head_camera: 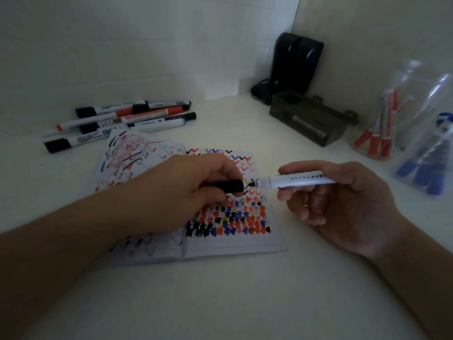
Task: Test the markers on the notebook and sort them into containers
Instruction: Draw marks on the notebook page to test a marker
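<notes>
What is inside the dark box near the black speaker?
The dark box holds one white marker lying along its length. The tinted front wall hides whatever else lies in it.

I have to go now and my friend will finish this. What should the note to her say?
Left hand grips a black cap; right hand holds the white marker. Cap and black tip are just apart, above the notebook.
The notebook lies open in the middle of the table, full of red, blue and black test marks.
Done, it seems: red markers stand in the clear cup at far right, blue ones in the clear container beside it, one marker lies in the dark box.
Left: this marker, whether tested yet I cannot tell, and the pile of markers at far left to test and sort.
</notes>
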### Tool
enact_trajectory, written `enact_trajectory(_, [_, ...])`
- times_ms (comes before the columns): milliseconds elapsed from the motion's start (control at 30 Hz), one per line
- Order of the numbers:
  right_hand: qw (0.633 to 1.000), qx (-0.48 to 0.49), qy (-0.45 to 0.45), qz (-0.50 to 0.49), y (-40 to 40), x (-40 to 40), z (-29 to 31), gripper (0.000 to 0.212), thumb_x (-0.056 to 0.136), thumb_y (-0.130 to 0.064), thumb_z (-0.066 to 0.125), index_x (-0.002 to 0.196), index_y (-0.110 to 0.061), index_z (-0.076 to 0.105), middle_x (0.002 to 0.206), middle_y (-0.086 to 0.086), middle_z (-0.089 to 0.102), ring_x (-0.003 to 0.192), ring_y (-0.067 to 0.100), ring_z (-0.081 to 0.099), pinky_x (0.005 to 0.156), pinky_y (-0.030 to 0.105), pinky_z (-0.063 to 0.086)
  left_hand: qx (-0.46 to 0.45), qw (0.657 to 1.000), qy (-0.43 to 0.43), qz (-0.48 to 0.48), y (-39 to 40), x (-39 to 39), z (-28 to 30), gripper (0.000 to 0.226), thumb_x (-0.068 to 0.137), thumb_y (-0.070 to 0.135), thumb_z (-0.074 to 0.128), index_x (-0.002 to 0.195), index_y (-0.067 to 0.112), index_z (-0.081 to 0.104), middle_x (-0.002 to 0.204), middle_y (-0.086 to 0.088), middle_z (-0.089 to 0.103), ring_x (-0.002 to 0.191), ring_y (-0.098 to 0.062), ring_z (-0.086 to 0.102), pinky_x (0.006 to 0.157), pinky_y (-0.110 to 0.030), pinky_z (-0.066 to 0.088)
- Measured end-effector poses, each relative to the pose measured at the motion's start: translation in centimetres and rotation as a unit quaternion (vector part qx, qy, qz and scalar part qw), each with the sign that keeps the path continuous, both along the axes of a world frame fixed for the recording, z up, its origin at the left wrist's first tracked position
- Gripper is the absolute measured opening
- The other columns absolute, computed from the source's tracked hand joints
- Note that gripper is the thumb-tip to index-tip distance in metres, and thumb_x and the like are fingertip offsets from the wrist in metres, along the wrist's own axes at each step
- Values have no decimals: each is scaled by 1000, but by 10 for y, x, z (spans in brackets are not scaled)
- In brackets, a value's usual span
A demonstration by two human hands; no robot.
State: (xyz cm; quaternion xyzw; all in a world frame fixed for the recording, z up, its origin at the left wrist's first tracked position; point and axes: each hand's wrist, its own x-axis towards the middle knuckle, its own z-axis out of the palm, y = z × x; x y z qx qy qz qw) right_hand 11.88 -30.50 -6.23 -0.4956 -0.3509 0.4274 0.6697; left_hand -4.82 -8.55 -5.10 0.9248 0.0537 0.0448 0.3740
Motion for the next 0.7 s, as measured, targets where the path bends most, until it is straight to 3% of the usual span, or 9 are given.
enact_trajectory(100, [1000, -10, -18, 3, 1, 0, -1, 55, 72, -40, 70, 112, -4, 75, 93, 22, 73, 61, 24, 54, 45, 24, 33, -5, 1000, -1, -2, 0, 0, 0, 33, 100, 13, 62, 111, 44, 59, 107, 37, 70, 99, 14, 66, 82, -7, 50])
enact_trajectory(200, [999, -22, -31, -4, 3, -1, -3, 53, 74, -37, 72, 115, -4, 74, 96, 23, 73, 60, 24, 55, 44, 22, 38, 0, 1000, -9, -8, -1, 0, 0, 32, 100, 14, 62, 111, 44, 59, 105, 40, 68, 99, 16, 65, 81, -1, 45])
enact_trajectory(300, [999, -37, -27, -8, 5, -2, -2, 34, 81, -22, 63, 110, -5, 69, 97, 25, 72, 57, 27, 57, 44, 23, 43, 1, 1000, -13, -16, -1, -1, 3, 33, 99, 16, 64, 110, 46, 59, 104, 42, 67, 99, 18, 63, 79, 2, 42])
enact_trajectory(433, [999, -37, -32, -21, 4, -4, -1, 13, 87, -13, 69, 98, -9, 64, 92, 26, 72, 55, 26, 55, 44, 24, 44, -10, 1000, -15, -25, 0, -1, 6, 32, 100, 18, 62, 110, 49, 61, 99, 38, 71, 95, 14, 67, 78, 0, 44])
enact_trajectory(567, [995, -41, -75, -43, 2, -4, -2, 29, 79, -28, 81, 102, -11, 75, 96, 22, 74, 59, 22, 57, 46, 22, 45, -113, 993, -21, -29, 6, -2, 6, 22, 92, 25, 66, 108, 40, 69, 95, 20, 78, 93, 3, 73, 83, -9, 50])
enact_trajectory(700, [991, -17, -131, -30, 2, -4, -11, 39, 78, -38, 85, 107, -13, 77, 97, 22, 74, 59, 19, 58, 51, 21, 46, -149, 988, -33, -38, 13, -2, 4, 14, 72, 30, 76, 86, 29, 77, 83, 7, 80, 80, -7, 76, 76, -15, 56])
